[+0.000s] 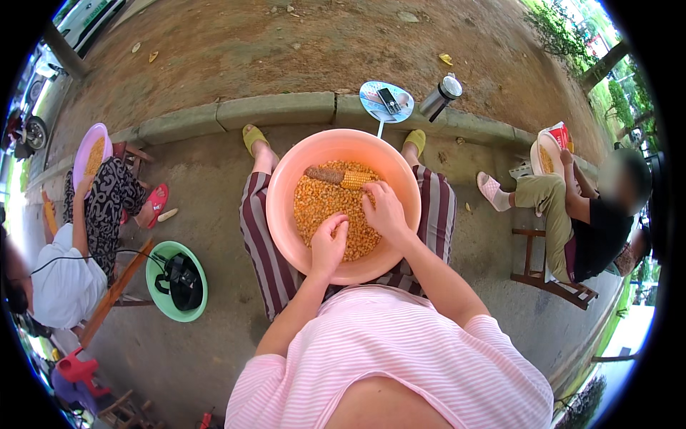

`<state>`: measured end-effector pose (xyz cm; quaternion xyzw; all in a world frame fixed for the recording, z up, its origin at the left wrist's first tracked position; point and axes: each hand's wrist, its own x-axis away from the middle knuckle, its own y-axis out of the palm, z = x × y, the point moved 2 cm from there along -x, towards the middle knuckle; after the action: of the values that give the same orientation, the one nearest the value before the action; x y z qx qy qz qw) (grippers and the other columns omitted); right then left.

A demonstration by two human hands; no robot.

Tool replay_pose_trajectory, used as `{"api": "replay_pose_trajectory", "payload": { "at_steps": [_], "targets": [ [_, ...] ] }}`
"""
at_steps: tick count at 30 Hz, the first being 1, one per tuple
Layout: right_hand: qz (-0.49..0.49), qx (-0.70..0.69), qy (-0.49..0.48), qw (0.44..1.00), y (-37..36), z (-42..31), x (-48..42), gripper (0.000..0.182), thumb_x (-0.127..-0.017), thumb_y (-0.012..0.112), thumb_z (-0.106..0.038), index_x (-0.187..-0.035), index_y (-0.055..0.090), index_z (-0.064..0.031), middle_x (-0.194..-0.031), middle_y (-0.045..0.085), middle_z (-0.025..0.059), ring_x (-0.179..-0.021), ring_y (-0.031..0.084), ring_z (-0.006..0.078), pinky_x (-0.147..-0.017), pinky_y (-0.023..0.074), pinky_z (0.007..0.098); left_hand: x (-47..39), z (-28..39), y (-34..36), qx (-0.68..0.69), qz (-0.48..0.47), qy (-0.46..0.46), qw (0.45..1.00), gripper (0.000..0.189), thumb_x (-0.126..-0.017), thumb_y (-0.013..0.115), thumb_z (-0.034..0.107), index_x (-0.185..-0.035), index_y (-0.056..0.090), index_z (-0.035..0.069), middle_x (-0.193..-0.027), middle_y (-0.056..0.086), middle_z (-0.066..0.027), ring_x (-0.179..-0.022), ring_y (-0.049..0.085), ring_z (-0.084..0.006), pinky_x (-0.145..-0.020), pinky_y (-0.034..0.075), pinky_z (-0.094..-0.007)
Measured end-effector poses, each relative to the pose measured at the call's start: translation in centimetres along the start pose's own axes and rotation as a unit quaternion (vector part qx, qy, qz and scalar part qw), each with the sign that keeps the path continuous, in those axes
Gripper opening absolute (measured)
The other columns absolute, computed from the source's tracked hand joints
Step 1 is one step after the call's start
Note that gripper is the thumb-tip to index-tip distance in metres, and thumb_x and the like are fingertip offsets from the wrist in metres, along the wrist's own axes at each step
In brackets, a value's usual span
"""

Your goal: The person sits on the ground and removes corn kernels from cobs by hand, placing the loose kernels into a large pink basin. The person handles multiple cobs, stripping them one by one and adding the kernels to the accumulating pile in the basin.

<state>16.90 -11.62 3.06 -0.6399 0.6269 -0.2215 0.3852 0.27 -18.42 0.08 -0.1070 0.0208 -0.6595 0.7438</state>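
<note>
A peach plastic basin (280,204) rests between the knees in striped trousers (437,214), holding a bed of loose corn kernels (316,214). On the kernels lies a corn cob (327,175); its left part is stripped and brown, while its right part (356,180) still bears yellow rows. My right hand (386,209) has its fingertips at the cob's yellow end, thumb spread below. Lower left of it, my left hand (329,244) hovers over the kernels with bent fingers and a gap at the thumb. I see nothing held in either hand.
Beyond the basin, a hand fan (370,99) with a mobile phone (389,101) on it and a steel flask (442,96) stand by the kerb (278,110). Seated people with basins (80,155) (538,155) flank me. A green tub (179,316) holds a black bag (185,281).
</note>
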Motion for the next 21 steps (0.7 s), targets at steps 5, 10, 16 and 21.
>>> {"api": "replay_pose_trajectory", "payload": {
  "at_steps": [5,10,16,21],
  "targets": [
    [-0.05,0.128,-0.001,0.991,2.2,1.8,-2.9,0.041,-0.085,0.065,-0.015,-0.124,0.057,-0.0027,-0.127,0.058,0.0174,-0.12,0.054,0.0363,-0.1,0.0439,0.0484,-0.1,0.3,0.0,0.007,-0.006,-0.021,1.0,0.025,-0.095,0.063,0.018,-0.111,0.07,-0.001,-0.12,0.069,-0.0154,-0.114,0.065,-0.0256,-0.099,0.048,-0.0329],
    [-0.125,0.221,0.012,0.967,3.9,2.1,-3.8,0.051,-0.078,0.073,-0.023,-0.123,0.058,-0.005,-0.125,0.056,0.0163,-0.121,0.051,0.0352,-0.101,0.0428,0.0482,-0.3,0.3,-0.3,0.034,-0.022,-0.112,0.993,0.025,-0.096,0.062,0.017,-0.113,0.07,0.001,-0.108,0.072,-0.011,-0.103,0.067,-0.0164,-0.091,0.05,-0.0284],
    [-0.147,0.178,0.085,0.969,3.0,0.6,-1.4,0.063,-0.067,0.082,-0.029,-0.119,0.06,-0.0018,-0.12,0.057,0.0201,-0.12,0.054,0.0354,-0.097,0.0457,0.0494,-0.4,-1.4,-0.1,0.129,0.002,-0.105,0.986,0.029,-0.098,0.062,0.018,-0.12,0.066,-0.002,-0.102,0.068,-0.0011,-0.083,0.06,-0.0059,-0.074,0.049,-0.0234],
    [-0.14,-0.019,0.185,0.973,2.2,-1.6,1.4,0.06,-0.074,0.079,-0.032,-0.117,0.06,0.004,-0.113,0.063,0.0277,-0.108,0.063,0.0397,-0.092,0.0509,0.0455,-0.4,-3.8,0.3,0.224,0.029,-0.19,0.955,0.027,-0.099,0.062,0.021,-0.118,0.065,0.002,-0.093,0.066,-0.0003,-0.079,0.062,-0.0097,-0.073,0.052,-0.0278]
  ]
}}
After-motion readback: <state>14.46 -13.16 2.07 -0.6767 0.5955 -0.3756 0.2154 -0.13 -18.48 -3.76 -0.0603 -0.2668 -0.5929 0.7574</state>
